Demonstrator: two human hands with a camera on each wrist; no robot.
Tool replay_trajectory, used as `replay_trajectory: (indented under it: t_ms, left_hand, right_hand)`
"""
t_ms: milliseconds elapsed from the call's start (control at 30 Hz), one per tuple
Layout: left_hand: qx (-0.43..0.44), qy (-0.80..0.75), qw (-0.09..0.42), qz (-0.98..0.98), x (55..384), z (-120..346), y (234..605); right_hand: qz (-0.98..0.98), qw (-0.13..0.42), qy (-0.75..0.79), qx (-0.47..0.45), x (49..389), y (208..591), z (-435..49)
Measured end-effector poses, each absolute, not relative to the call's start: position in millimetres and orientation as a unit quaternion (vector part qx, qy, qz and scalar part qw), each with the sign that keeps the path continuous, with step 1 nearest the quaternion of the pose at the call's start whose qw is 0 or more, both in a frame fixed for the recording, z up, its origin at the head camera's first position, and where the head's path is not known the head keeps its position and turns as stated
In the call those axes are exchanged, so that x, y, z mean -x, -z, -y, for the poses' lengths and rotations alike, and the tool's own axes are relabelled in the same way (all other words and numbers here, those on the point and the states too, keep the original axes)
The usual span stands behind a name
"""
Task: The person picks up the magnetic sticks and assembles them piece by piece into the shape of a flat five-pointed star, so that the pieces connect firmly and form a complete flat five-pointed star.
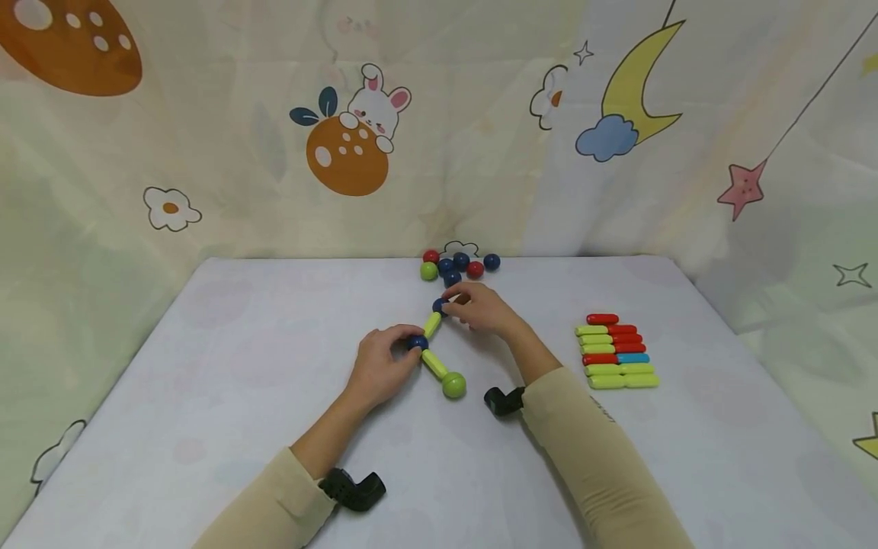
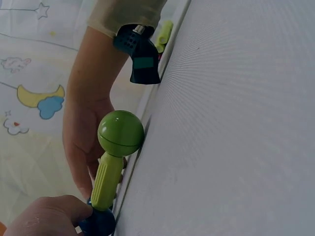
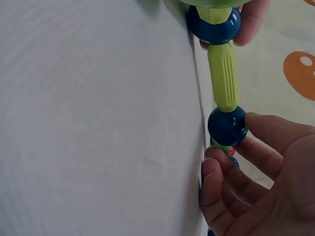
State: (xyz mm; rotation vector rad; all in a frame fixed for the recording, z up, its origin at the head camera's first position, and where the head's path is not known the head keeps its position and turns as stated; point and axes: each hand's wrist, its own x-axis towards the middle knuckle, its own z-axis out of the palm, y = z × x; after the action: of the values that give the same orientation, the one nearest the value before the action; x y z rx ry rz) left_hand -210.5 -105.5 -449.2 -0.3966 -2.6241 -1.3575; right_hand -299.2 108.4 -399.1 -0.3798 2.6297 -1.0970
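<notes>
My left grip [image 1: 380, 367] pinches the middle blue ball [image 1: 417, 343], and my right grip [image 1: 478, 309], ahead and to the right of it, pinches the far blue ball [image 1: 440, 307]. From the left grip, a near green rod [image 1: 434, 364] slants back toward me to a green ball [image 1: 454, 385]; between both grips runs a second green rod [image 1: 432, 325]. I judge the step in hand to be fitting the far ball onto that rod; the next move calls for a straight push while the left grip braces. How deeply the joint is seated, I cannot tell. In the right wrist view the top edge cuts off the green ball, and my fingers mostly block the loose balls [image 1: 462, 261] just beyond. Farther off, right of the right grip, rows of rods [image 1: 604, 370] lie on the bench [image 1: 274, 396].
</notes>
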Motion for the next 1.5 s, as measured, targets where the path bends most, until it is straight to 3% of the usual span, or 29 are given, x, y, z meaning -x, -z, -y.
replay_trajectory:
  t_ms: [200, 367, 600, 900, 1233, 1500]
  left_hand:
    - [0.137, 0.451, 0.080, 0.879, 210.8, 104.9, 449.8]
    - [0.140, 0.447, 0.092, 0.879, 212.1, 105.7, 447.6]
    - [0.136, 0.446, 0.095, 0.880, 213.5, 108.5, 447.3]
    - [0.135, 0.446, 0.090, 0.880, 212.9, 108.1, 451.2]
    - [0.136, 0.450, 0.092, 0.878, 212.2, 104.8, 452.3]
    - [0.133, 0.452, 0.091, 0.877, 212.2, 103.3, 451.7]
  right_hand:
    - [-0.910, 0.129, 0.369, 0.139, 295.5, 398.4, -116.0]
    - [-0.918, 0.084, 0.351, 0.163, 290.4, 388.3, -140.2]
    - [-0.937, 0.049, 0.310, 0.153, 282.2, 368.6, -188.7]
    - [-0.952, 0.030, 0.285, 0.111, 269.1, 382.6, -262.4]
    - [-0.972, 0.028, 0.232, 0.037, 264.7, 389.5, -312.3]
    - [-0.977, 0.104, 0.188, -0.006, 270.3, 381.5, -322.4]
